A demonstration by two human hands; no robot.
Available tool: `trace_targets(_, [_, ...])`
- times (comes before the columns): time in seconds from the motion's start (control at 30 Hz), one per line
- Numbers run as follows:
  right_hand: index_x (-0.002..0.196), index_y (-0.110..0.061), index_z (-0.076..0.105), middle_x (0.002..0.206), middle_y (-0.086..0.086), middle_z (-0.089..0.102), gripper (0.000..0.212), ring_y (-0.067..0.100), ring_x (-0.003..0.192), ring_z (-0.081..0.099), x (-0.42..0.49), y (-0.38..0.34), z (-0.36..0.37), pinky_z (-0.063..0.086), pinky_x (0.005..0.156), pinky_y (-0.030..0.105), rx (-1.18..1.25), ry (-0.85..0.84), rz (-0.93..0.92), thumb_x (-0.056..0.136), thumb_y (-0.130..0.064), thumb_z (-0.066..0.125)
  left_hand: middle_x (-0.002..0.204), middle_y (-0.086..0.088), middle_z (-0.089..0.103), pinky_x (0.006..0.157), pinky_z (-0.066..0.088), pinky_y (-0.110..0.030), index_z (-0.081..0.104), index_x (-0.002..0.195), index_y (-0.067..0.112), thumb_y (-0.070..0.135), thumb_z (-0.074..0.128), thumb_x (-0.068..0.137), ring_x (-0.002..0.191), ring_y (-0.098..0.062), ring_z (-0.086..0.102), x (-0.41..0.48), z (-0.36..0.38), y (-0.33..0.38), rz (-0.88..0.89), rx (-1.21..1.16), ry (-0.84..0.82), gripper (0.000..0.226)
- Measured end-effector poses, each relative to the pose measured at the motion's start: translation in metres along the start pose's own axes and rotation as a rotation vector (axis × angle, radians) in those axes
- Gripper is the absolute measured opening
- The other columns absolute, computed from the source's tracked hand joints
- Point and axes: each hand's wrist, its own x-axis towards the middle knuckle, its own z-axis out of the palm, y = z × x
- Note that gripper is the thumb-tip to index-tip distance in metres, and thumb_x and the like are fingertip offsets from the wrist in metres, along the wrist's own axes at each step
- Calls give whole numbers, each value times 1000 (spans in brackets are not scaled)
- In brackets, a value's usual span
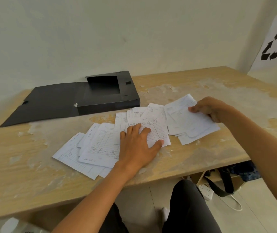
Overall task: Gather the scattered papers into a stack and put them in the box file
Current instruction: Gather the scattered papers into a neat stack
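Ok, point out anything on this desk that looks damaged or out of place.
The desk surface is damaged: its wood-look coating has peeled in pale, flaky patches, worst near the back right and front left. The papers lie fanned and askew, not yet stacked. The box file sits open and looks sound.

Soft, even daylight fills the scene with no glare; shadows under the hands [139, 145] are faint. Wide-angle distortion bows the desk [201, 158] edges, and the near corners blur.
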Motion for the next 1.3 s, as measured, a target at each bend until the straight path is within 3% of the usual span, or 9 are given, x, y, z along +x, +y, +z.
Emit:
trace_targets(0.23, [93,-1,61,65,10,73,20,23,57,71,-7,11,5,58,48,33,340,-182,65,90,-21,59,148,-3,30,109,17,-39,40,140,35,66,28,89,134,-21,21,3,-3,4,8,25,-43,60])
trace_targets(0.33, [99,9,63,95,24,70,33,33,82,69,1,12,23,58,71,42,228,-96,-30,82,-18,70,151,-3,26,111,15,-40,29,145,35,57,25,94,137,-21,18,5,-4,7,44,25,-103,55])
trace_targets(0.4, [88,8,62,109,36,63,31,34,82,63,6,12,34,54,78,47,126,39,-152,75,-16,76,152,-2,25,112,17,-39,24,147,30,49,32,96,138,-20,21,4,-4,7,65,-36,-85,55])
trace_targets(0.57, [109,-1,56,106,18,65,44,33,90,63,5,14,49,53,83,49,-140,292,-272,79,-28,72,146,2,37,110,26,-33,44,130,21,41,55,89,132,-18,35,3,-9,8,77,-180,0,46])
trace_targets(0.73, [128,-4,43,120,11,56,69,29,102,55,-1,10,52,46,85,42,-182,256,-257,77,-38,74,160,5,7,117,-1,-34,30,144,27,42,45,95,147,-13,2,5,-8,9,142,-206,-184,53])
trace_targets(0.87, [136,-10,34,126,12,55,75,31,107,56,-5,13,54,47,83,42,-271,245,-279,77,-33,75,148,-3,37,119,5,-47,39,134,22,48,38,95,140,-23,27,3,-5,11,-43,-78,128,47])
trace_targets(0.93, [135,-11,34,123,12,58,74,31,104,59,-4,16,55,48,82,42,-298,259,-289,77,-32,74,137,-2,49,118,8,-51,43,129,21,51,32,95,131,-24,39,0,-6,9,-128,20,107,46])
trace_targets(1.2, [135,-16,33,116,10,61,70,27,92,57,-7,17,58,43,72,36,-353,252,-342,79,-28,73,159,-1,17,117,-9,-41,33,143,20,29,36,100,147,-16,4,12,-7,0,-50,-184,-148,44])
trace_targets(1.3, [134,-15,33,117,11,60,68,29,95,58,-7,19,57,44,73,37,-331,266,-361,79,-25,72,159,-4,15,116,-12,-43,31,144,20,41,31,99,147,-19,2,14,-8,-3,-125,-94,-100,49])
